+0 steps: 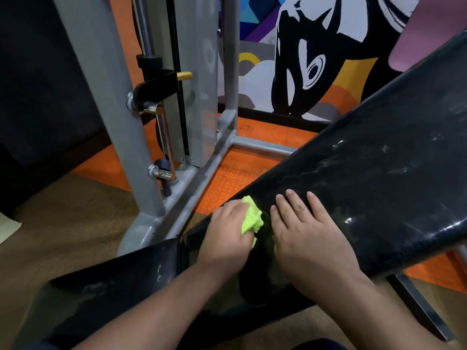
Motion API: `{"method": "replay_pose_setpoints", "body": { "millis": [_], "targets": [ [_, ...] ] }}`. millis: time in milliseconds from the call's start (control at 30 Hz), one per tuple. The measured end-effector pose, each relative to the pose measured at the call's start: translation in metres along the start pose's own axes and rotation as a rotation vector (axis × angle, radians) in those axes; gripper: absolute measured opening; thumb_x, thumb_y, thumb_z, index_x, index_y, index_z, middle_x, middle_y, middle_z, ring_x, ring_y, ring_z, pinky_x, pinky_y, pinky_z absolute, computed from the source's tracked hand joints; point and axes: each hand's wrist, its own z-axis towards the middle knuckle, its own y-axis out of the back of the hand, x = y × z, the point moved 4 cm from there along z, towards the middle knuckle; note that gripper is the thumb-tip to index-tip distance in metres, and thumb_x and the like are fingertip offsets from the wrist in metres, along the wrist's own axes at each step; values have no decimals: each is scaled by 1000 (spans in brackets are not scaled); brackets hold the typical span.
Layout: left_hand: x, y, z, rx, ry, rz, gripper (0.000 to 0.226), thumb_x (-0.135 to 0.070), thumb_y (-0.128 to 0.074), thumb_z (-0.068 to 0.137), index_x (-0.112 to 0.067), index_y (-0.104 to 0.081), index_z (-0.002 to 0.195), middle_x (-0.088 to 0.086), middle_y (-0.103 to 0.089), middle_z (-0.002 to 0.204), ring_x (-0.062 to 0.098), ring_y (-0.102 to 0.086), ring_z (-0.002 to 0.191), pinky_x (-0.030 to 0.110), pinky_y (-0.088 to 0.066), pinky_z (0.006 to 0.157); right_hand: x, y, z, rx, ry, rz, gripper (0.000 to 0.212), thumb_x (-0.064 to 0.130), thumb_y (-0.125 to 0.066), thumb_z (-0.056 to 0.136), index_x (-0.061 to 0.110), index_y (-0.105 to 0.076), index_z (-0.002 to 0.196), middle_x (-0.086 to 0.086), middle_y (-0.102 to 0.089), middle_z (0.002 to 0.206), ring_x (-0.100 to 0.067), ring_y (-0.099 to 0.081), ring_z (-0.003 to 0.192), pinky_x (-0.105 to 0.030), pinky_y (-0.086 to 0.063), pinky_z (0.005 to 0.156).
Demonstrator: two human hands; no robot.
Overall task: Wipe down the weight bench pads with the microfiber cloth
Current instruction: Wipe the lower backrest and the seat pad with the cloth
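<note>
**Left hand wipes lower end of back pad, right hand flat on pad**

Left hand (227, 231) grips a bunched lime-green microfiber cloth (251, 218), fingers curled round it, pressing it onto the lower end of the black back pad (379, 173). The cloth sits near the pad's left edge, just above the gap to the seat pad (113, 286). Part of the cloth sticks out past the knuckles, the rest is hidden under the hand.

Right hand (308, 238) lies flat on the same back pad, just beside the cloth, fingers straight and slightly spread, holding nothing. The 2 hands are close but not touching.

The back pad slopes up to the right and shows pale smears and glossy wet-looking spots. The seat pad is in the lower left, with scuffs.

Behind: grey machine frame (106, 97) with a yellow-tipped pin (184, 75), orange studded floor mat (232, 178), brown floor (63, 223), painted wall mural (316, 59).
</note>
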Motion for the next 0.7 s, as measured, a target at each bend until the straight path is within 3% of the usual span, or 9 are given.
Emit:
{"method": "replay_pose_setpoints", "body": {
  "millis": [133, 267, 400, 467, 533, 600, 700],
  "targets": [
    [7, -2, -10, 123, -119, 8, 62, -18, -54, 82, -25, -43, 143, -13, -37, 147, 9, -29, 135, 27, -25, 114, 0, -2, -4, -8, 3, 26, 61, 28, -27, 93, -9, -48, 136, -29, -44, 145, -45, -35, 140, -63, -24, 114],
    [11, 0, 17, 4, -14, 9, 52, -18, -55, 84, -23, -50, 135, -9, -45, 139, 15, -40, 125, 22, -27, 103, 2, -1, 7, 1, -7, 2, 60, 28, -30, 93, -9, -49, 136, -30, -44, 145, -46, -34, 141, -64, -20, 114],
    [8, -2, 1, 72, -109, 18, 60, -15, -56, 79, -19, -49, 139, -6, -44, 143, 14, -36, 129, 17, -20, 106, 6, 1, 11, 70, -10, -64, 67, 35, -9, 96, -2, -23, 151, -25, -17, 159, -41, -9, 150, -60, -1, 118],
    [26, 2, 10, 103, -118, 61, 60, -19, -56, 77, -19, -52, 136, -2, -48, 140, 19, -43, 127, 28, -30, 110, 6, 5, 12, 62, -27, -56, 66, 32, -8, 97, -1, -22, 152, -23, -16, 161, -40, -7, 151, -59, 1, 119],
    [33, 3, 28, 72, -6, 60, 52, -21, -56, 77, -20, -57, 130, 1, -54, 133, 25, -50, 120, 39, -39, 105, 8, 7, 13, 68, -27, -55, 62, 28, -6, 100, 0, -14, 154, -22, -9, 163, -38, -1, 151, -59, 3, 119],
    [24, -2, 33, 29, 42, 45, 47, -18, -55, 77, -20, -60, 124, 3, -56, 128, 28, -52, 115, 38, -40, 103, 8, 7, 14, 120, -26, -61, 59, 29, -7, 103, 1, -4, 155, -21, -1, 164, -37, 6, 151, -58, 5, 119],
    [24, -6, 18, 53, -48, 63, 54, -17, -56, 77, -19, -57, 130, 0, -53, 134, 24, -48, 120, 32, -34, 105, 7, 8, 9, 137, -30, -72, 61, 32, -9, 103, 1, -2, 155, -21, 1, 164, -38, 8, 151, -58, 6, 118]
  ]
}}
